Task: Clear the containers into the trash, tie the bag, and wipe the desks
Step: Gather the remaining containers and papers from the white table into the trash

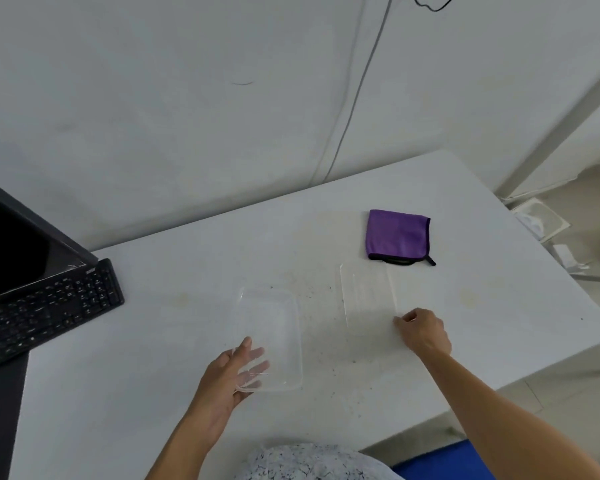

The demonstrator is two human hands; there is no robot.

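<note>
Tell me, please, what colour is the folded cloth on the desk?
Purple with a black edge; the cloth shows clearly in the head view.

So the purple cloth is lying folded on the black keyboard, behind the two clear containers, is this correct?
Not quite. In the head view the purple cloth lies folded on the white desk, far from the black keyboard at the left. It is behind the clear containers.

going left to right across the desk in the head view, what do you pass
dark monitor → black keyboard → left hand at the clear plastic container → flat clear plastic lid → folded purple cloth, farther back → right hand at the lid's near right corner
</note>
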